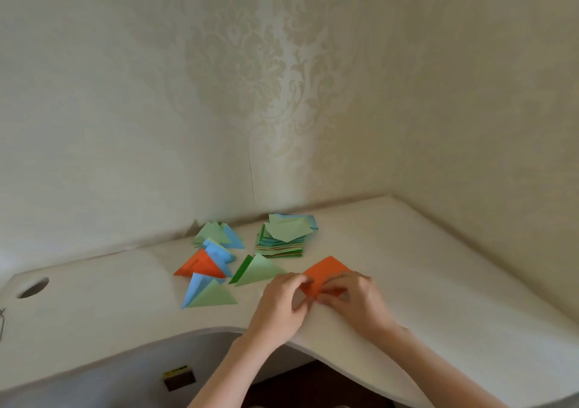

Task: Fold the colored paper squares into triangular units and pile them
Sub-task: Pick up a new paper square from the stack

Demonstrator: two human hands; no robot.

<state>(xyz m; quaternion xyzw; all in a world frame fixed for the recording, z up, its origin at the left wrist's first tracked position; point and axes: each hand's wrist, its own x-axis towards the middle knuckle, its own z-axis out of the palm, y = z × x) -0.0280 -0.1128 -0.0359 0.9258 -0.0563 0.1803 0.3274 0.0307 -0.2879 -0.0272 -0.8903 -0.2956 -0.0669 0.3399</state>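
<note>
An orange paper square [326,273] lies on the white desk [438,282], its near corner between both hands. My left hand [283,301] pinches the paper's left near edge with curled fingers. My right hand [354,295] pinches the near corner from the right. A stack of unfolded squares [283,237] in green and blue stands behind. To the left lie folded triangles: a green pair [257,269], an orange one [199,266], a blue and green pair [208,295], and more [217,235] near the wall.
The desk sits in a wall corner; its curved front edge [219,329] runs just below my wrists. A round cable hole [33,287] is at the far left. A small dark box [178,378] lies below the desk.
</note>
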